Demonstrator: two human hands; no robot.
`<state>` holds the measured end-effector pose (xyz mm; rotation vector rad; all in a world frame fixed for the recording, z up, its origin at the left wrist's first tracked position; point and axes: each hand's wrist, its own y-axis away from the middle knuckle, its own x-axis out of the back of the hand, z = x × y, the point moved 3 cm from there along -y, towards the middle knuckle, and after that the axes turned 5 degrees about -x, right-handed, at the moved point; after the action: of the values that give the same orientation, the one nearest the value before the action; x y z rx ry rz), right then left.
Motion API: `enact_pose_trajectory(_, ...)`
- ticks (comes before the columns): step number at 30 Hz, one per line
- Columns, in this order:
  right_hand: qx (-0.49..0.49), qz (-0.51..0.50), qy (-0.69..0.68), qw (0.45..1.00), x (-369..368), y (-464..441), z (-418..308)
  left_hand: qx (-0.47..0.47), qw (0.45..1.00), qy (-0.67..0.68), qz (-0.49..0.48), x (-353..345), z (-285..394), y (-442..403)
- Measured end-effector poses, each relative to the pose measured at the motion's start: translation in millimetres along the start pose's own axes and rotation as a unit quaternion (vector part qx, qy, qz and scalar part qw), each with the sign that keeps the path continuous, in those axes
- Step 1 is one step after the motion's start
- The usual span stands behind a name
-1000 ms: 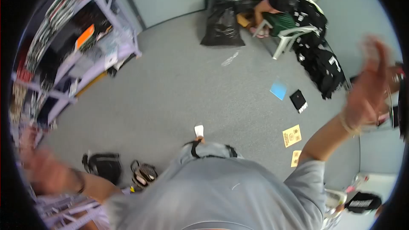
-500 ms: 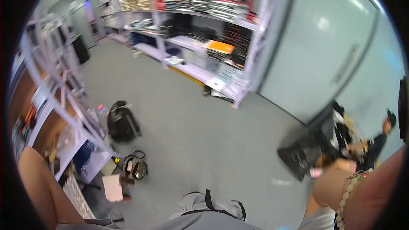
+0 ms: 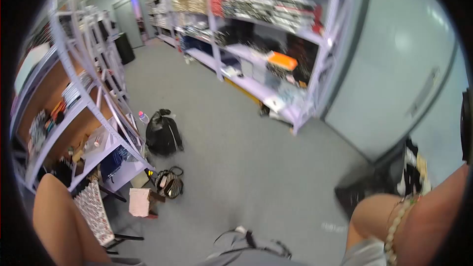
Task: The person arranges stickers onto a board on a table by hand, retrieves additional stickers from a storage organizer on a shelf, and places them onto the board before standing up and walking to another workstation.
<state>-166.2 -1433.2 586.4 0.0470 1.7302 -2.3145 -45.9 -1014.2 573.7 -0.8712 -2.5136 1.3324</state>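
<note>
At the right edge, close to the camera, my right wrist and part of my right hand [image 3: 428, 221] show blurred, with a pale beaded bracelet [image 3: 392, 236] around the wrist. Its fingers fall outside the picture, so I cannot tell whether they hold anything. The bare right knee [image 3: 372, 209] is just beside it. My left hand is out of view. On the left, my other knee [image 3: 51, 202] is raised. Grey cloth with black straps [image 3: 249, 246] lies at the bottom middle, between my legs.
On the grey floor stand a black backpack [image 3: 164, 135], a bottle with a pink cap [image 3: 143, 117], a small patterned bag [image 3: 170, 184] and a pink box [image 3: 139, 203]. Lilac shelving [image 3: 217, 49] holds stacked clothes. A closed door [image 3: 394, 69] and a black plastic bag [image 3: 352, 194] are at right.
The view has swung left, so the room's contents sit further right. A person at the right edge is no longer visible. My right wrist stays near the same edge.
</note>
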Motion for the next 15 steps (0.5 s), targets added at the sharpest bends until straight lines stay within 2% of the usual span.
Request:
enact_pose_trajectory(3, -0.002, -0.049, 0.118, 0.992, 18.1, -15.4, -3.1, -0.022, 0.995, 0.079, 0.053, -26.7, 13.1, -13.7)
enact_pose_trajectory(6, -0.047, -0.054, 0.166, 0.984, 126.6, 39.6, 46.2, -0.091, 0.989, 0.097, 0.059, -11.9, 3.0, -40.7)
enact_pose_trajectory(7, -0.054, -0.063, 0.171, 0.982, 155.8, 50.4, 39.8, -0.103, 0.988, 0.098, 0.055, -1.1, 3.9, -45.7)
enact_pose_trajectory(9, -0.050, -0.067, 0.198, 0.977, 146.7, 50.9, 45.0, -0.124, 0.985, 0.095, 0.074, 1.4, 13.2, -50.8)
enact_pose_trajectory(10, -0.151, -0.282, 0.306, 0.897, 160.6, 80.1, 43.8, -0.131, 0.982, 0.104, 0.085, -1.7, 19.9, -53.5)
enact_pose_trajectory(11, -0.225, -0.426, 0.352, 0.803, 170.8, 110.0, 42.7, -0.135, 0.979, 0.118, 0.099, -7.7, 27.0, -54.9)
enact_pose_trajectory(12, -0.282, -0.509, 0.350, 0.734, 222.3, 173.2, 43.8, -0.138, 0.974, 0.136, 0.115, -16.0, 35.9, -57.5)
enact_pose_trajectory(13, -0.364, -0.496, 0.323, 0.719, 247.6, 208.9, 21.8, -0.138, 0.968, 0.159, 0.137, -27.6, 46.6, -60.2)
enact_pose_trajectory(14, -0.447, -0.510, 0.325, 0.659, 299.1, 261.3, -4.8, -0.135, 0.959, 0.183, 0.168, -41.3, 60.6, -61.5)
enact_pose_trajectory(15, -0.534, -0.528, 0.330, 0.572, 332.4, 296.5, -38.4, -0.129, 0.946, 0.214, 0.207, -57.6, 78.3, -62.7)
